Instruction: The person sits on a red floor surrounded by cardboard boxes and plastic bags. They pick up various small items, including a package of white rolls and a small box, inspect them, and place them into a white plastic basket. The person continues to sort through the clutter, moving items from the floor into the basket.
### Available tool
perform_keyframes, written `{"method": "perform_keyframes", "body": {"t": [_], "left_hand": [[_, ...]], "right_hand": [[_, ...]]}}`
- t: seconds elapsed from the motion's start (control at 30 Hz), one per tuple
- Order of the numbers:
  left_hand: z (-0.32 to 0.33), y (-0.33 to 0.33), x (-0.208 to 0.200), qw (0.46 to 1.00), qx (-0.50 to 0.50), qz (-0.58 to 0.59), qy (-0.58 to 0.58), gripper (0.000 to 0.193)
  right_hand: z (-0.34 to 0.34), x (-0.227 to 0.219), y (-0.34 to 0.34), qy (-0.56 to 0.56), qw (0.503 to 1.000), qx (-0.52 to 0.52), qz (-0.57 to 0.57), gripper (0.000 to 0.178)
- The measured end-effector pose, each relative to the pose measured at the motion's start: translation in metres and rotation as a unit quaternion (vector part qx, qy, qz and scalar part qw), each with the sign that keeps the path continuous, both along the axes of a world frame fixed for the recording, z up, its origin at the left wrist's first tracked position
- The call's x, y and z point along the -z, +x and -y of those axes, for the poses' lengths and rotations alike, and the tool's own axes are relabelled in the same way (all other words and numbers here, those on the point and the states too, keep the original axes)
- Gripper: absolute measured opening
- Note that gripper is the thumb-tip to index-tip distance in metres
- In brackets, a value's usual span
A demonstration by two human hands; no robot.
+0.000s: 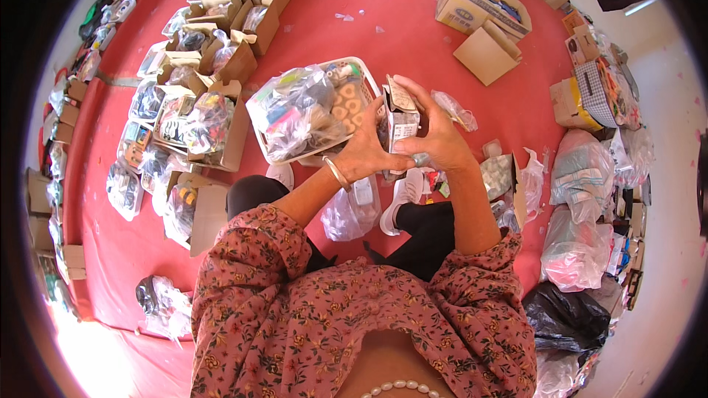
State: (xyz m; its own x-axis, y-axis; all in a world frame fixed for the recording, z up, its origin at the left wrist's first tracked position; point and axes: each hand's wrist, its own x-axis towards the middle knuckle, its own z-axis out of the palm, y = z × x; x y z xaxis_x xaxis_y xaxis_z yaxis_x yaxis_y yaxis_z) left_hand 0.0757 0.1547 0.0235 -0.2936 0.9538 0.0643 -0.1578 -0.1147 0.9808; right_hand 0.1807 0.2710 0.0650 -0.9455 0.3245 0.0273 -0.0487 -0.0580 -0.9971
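Note:
Between my two hands I hold a small upright cardboard box (pixel 403 121) with printed sides and a brown flap raised at its top. My left hand (pixel 366 149), a bangle at its wrist, grips the box's left side and lower edge. My right hand (pixel 440 136) wraps the right side, fingers reaching toward the top. What is inside the box cannot be seen. Just left of it stands a white plastic basket (pixel 374 87) with bagged goods (pixel 295 114) and round tan pieces (pixel 348 108). Below my hands a clear plastic bag (pixel 350 210) lies between my feet.
Rows of open cardboard boxes (pixel 243 59) with bagged goods line the left. At the upper right stand a large carton (pixel 472 11) and a smaller brown box (pixel 487 51). Stuffed plastic bags (pixel 582 177) and a black bag (pixel 566 317) lie along the right. Red sheeting (pixel 317 22) covers the floor.

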Motion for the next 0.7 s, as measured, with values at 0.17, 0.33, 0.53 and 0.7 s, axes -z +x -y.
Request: {"method": "perform_keyframes", "body": {"t": [0.17,0.33,0.53,0.7], "left_hand": [[-0.002,-0.001,0.008,0.992,-0.029,-0.118,0.02,0.112],[0.0,0.006,0.012,0.98,-0.051,-0.189,0.019,0.113],[-0.002,0.0,0.022,0.987,-0.057,-0.151,0.021,0.12],[-0.002,0.008,0.012,0.987,-0.082,-0.115,0.071,0.118]], "right_hand": [[-0.001,0.0,-0.001,-0.006,0.999,0.019,-0.031,0.086],[-0.001,-0.007,0.0,0.11,0.991,0.073,0.02,0.07],[0.001,-0.014,-0.002,0.009,0.983,0.184,-0.012,0.037],[0.016,-0.033,0.003,0.077,0.98,0.184,-0.018,0.036]]}}
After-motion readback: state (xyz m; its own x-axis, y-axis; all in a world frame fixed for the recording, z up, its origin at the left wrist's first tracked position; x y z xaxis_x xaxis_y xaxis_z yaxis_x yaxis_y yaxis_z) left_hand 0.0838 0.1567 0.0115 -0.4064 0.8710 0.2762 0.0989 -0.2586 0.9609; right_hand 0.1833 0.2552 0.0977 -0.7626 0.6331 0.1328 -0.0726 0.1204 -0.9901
